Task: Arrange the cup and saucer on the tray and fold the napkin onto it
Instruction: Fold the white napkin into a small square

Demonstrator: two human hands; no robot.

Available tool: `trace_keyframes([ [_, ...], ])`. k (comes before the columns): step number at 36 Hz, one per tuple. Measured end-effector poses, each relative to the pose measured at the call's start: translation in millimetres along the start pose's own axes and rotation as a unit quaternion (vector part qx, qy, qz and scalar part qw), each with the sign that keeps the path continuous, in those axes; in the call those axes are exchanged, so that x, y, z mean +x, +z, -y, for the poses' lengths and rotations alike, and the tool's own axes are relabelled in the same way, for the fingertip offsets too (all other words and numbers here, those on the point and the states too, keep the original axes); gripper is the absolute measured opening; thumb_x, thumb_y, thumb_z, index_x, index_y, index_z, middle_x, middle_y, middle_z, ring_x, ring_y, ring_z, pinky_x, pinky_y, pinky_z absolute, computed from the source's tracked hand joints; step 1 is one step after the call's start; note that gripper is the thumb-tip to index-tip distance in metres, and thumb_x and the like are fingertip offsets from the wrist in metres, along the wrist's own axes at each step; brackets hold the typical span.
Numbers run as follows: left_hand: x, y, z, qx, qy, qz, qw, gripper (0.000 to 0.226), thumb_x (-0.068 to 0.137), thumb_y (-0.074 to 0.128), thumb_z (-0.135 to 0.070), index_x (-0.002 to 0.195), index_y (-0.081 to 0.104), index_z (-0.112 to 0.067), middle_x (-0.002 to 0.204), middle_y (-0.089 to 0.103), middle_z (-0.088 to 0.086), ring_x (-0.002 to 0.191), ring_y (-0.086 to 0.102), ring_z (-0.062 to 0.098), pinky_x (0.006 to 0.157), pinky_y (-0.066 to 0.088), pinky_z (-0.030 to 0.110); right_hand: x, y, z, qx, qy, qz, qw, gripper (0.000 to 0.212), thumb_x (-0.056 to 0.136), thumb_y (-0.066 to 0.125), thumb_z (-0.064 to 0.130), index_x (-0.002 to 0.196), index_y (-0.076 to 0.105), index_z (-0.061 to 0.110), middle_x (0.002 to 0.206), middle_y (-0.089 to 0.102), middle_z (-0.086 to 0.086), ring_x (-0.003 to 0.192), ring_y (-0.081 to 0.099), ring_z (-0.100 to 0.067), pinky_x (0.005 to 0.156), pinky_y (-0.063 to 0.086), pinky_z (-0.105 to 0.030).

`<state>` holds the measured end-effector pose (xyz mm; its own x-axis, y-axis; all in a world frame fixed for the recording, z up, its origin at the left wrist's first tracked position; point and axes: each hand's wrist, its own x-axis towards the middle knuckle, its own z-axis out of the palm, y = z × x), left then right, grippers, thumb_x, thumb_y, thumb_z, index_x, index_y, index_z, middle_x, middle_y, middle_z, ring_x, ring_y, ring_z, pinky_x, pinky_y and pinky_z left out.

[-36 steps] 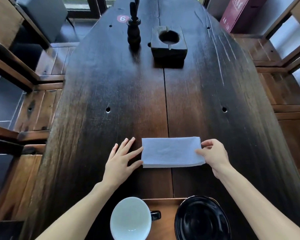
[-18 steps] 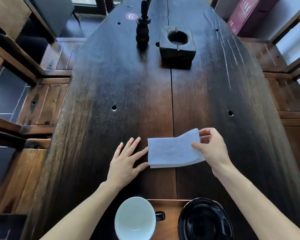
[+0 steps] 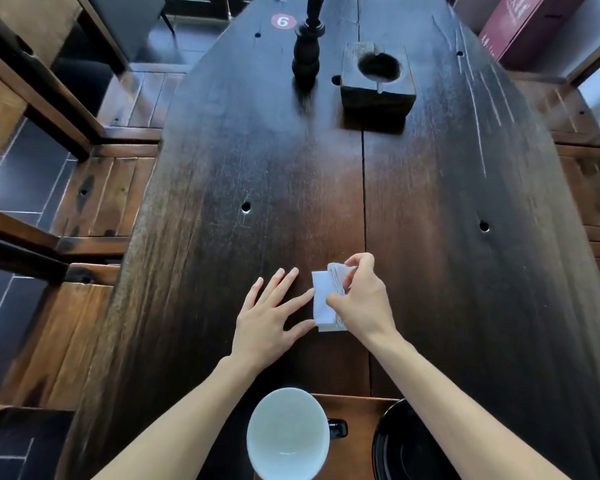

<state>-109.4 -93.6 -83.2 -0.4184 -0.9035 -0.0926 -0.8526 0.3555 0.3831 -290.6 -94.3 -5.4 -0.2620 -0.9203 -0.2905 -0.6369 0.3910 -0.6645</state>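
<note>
Right hand (image 3: 362, 299): the white paper napkin (image 3: 323, 303) is pinched at its folded-over edge.
Left hand (image 3: 269, 315): laid flat, fingers straight, fingertips touching the napkin's left edge.
Surface: the napkin is borne by a long dark wooden table (image 3: 222, 202), flanked by wooden benches (image 3: 101, 199).
Containers: a white-lined cup (image 3: 288, 434) and black saucer (image 3: 409, 445) are seen on a brown wooden tray (image 3: 357, 410).

i see a long dark wooden table (image 3: 430, 188) with small holes. at its far end a black turned post (image 3: 307, 53) stands just left of a square wooden ashtray (image 3: 378, 81); a red "6" sticker (image 3: 283, 21) lies left of the post. benches (image 3: 97, 199) flank both sides, a maroon box (image 3: 520, 22) far right.
</note>
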Motion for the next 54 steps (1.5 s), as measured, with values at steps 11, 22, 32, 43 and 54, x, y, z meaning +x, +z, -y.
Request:
trace_keyframes([
  [11,-0.7,-0.8,-1.8,-0.003,-0.007,-0.008,1.0,0.054,0.09,0.037,-0.07,0.142,0.04,-0.053,0.162,0.017,-0.018,0.151,0.006,0.003,0.125,0.007,0.037,9.1,31.5,-12.1,-0.026,0.011,0.013,1.0,0.028,0.101,0.046,0.011,0.124,0.061,0.007,0.119,0.067,-0.01,0.111,0.062,-0.024,0.089,0.047,-0.029],
  [22,11.1,-22.4,-23.4,-0.126,-0.088,0.002,0.988,0.044,0.096,0.052,-0.036,0.14,0.048,-0.034,0.158,0.033,-0.014,0.147,0.024,0.006,0.123,0.019,0.041,3.4,-18.8,-39.9,0.02,-0.011,0.047,0.999,0.032,0.093,0.057,0.003,0.119,0.067,0.017,0.11,0.067,0.003,0.092,0.06,0.0,0.075,0.047,-0.007],
  [32,20.1,-12.2,-47.4,0.08,0.073,0.035,0.993,0.067,0.098,0.03,-0.055,0.154,0.029,-0.019,0.165,0.016,-0.007,0.149,0.02,0.029,0.12,0.024,0.049,2.1,-26.0,-80.4,-0.314,-0.235,0.106,0.914,0.061,0.099,0.037,0.037,0.154,0.034,0.01,0.163,0.029,-0.003,0.145,0.029,-0.028,0.114,0.033,-0.047],
  [43,22.6,-2.0,-34.5,0.096,0.08,0.129,0.984,0.07,0.098,0.011,-0.064,0.155,-0.007,-0.027,0.164,-0.009,-0.012,0.151,-0.016,0.023,0.12,-0.004,0.053,9.8,-9.3,-88.7,-0.378,-0.177,0.157,0.895,0.062,0.101,0.0,0.059,0.151,-0.025,0.034,0.159,-0.031,0.02,0.149,-0.03,-0.018,0.118,-0.017,-0.057],
  [54,25.6,-6.0,-35.3,0.071,0.07,0.161,0.982,0.07,0.096,0.004,-0.068,0.148,-0.023,-0.031,0.157,-0.03,-0.016,0.144,-0.034,0.019,0.119,-0.015,0.049,16.5,-12.4,-84.2,-0.358,-0.16,0.197,0.899,0.064,0.101,0.006,0.06,0.147,-0.033,0.038,0.156,-0.037,0.024,0.145,-0.037,-0.015,0.119,-0.018,-0.058],
])
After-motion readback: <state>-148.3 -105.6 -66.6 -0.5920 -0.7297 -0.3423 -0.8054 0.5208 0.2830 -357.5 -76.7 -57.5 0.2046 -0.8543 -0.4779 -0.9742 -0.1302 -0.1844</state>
